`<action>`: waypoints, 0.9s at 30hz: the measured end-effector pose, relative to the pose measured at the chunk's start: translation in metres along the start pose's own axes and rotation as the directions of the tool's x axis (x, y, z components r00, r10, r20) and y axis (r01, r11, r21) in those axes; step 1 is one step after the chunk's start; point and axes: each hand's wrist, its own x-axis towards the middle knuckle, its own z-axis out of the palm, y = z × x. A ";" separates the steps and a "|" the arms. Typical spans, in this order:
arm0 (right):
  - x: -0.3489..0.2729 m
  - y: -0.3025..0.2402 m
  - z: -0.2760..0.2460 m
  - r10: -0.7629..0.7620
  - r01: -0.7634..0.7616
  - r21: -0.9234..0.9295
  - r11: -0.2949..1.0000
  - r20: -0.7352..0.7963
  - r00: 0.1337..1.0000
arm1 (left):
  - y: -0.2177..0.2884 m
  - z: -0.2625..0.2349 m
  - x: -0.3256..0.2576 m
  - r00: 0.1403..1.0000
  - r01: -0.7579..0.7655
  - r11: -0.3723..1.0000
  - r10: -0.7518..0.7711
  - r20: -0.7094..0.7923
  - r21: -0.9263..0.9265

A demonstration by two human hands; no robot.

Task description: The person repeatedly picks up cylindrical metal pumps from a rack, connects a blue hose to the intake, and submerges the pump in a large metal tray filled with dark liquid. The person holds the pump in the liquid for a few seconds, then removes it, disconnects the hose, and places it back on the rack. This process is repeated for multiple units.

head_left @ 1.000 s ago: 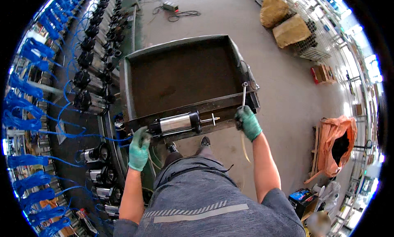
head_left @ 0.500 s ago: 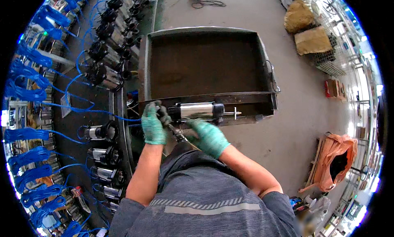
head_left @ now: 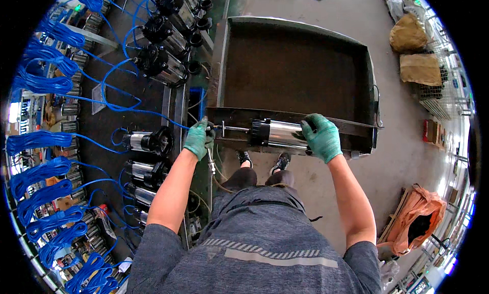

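A silver cylindrical motor [head_left: 285,133] with a black ribbed end lies on its side along the near ledge of a dark metal trough. Its thin shaft [head_left: 237,128] points left, with a small crosspiece at the tip. My right hand [head_left: 324,137], in a green glove, is wrapped over the motor's right end, hiding it. My left hand [head_left: 196,139], also gloved in green, is closed beside the shaft's tip. It grips a dark tool, mostly hidden by the fingers; below it hang a metal fitting [head_left: 212,164] and a thin hose.
The trough [head_left: 295,22] has raised walls. At left, similar motors [head_left: 145,141] and coiled blue cables [head_left: 43,139] line a dark bench with a metal rail. One blue cable runs toward my left hand. An orange sack [head_left: 415,217] and brown bundles [head_left: 408,33] stand on the floor at right.
The motor has been turned end for end; its shaft pointed right and now points left. My right hand has moved from its near side onto its right end. The view has shifted.
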 end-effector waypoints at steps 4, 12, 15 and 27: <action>-0.001 0.002 0.003 0.004 -0.004 -0.008 1.000 -0.018 1.000 | 0.003 -0.009 0.011 0.997 0.032 0.999 -0.034 0.066 0.036; 0.000 0.000 0.003 0.015 -0.016 -0.049 0.999 -0.021 1.000 | 0.016 0.002 0.015 0.987 0.071 0.986 -0.092 0.129 0.154; 0.001 0.001 0.003 0.004 -0.006 -0.078 0.997 -0.017 1.000 | 0.019 0.004 0.013 0.987 0.076 0.975 -0.103 0.124 0.206; 0.005 -0.006 0.006 -0.045 0.040 -0.090 0.995 -0.060 0.997 | 0.015 0.010 0.013 0.984 0.041 0.954 -0.090 0.155 0.295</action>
